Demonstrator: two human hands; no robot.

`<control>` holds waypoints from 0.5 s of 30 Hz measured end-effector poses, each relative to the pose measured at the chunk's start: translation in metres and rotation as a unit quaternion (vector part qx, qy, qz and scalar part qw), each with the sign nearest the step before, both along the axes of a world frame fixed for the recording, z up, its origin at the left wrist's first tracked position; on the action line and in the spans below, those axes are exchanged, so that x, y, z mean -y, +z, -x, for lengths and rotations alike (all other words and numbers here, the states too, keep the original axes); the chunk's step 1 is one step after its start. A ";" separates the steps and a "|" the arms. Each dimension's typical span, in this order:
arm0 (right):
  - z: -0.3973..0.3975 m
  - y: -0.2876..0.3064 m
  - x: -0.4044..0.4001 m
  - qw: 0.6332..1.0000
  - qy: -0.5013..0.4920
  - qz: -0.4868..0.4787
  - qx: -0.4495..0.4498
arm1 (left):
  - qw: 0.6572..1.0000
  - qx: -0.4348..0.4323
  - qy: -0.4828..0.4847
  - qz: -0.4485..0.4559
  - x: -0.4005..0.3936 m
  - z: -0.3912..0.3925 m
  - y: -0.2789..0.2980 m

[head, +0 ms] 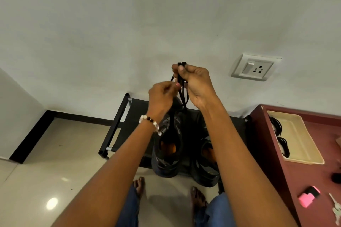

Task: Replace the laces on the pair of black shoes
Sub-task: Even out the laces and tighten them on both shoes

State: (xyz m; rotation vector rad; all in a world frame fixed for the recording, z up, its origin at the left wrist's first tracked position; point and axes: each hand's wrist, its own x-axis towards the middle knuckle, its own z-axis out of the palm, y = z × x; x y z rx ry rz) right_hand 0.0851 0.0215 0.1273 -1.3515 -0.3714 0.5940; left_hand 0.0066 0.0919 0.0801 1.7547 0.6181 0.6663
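I hold a black lace (pixel 181 86) up in front of the wall, above the shoes. My right hand (pixel 196 86) pinches its bunched ends between thumb and fingers, the tips poking out above my thumb. My left hand (pixel 162 97), lower and just beside it, has its fingers curled and pinches the strands where they hang down. The strands drop from my hands toward the left shoe (pixel 168 149), and I cannot tell whether they are threaded into it.

The two black shoes stand side by side on a low black rack (pixel 118 127), heels toward me, orange insoles showing; the right shoe (pixel 205 164) is partly hidden behind my right forearm. A beaded bracelet (pixel 150 122) sits on my left wrist. My bare feet are on the tiled floor just before the rack.

To the right stands a maroon surface (pixel 295 180) with a cream tray (pixel 299 140) holding dark coiled things at its left edge. Nearer me lie a pink object (pixel 308 197) and keys (pixel 336 208). A socket (pixel 255 67) is on the wall.
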 end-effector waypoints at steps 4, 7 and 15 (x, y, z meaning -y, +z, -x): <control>-0.006 -0.009 0.004 0.999 -0.021 0.033 0.020 | 0.993 0.019 0.007 0.116 -0.018 0.007 -0.006; -0.004 -0.021 0.013 0.998 -0.021 0.034 -0.040 | 0.971 0.054 0.094 0.214 -0.034 0.010 -0.020; 0.006 -0.075 0.048 0.993 0.004 0.121 -0.003 | 0.887 -0.042 0.411 0.207 -0.091 0.044 -0.071</control>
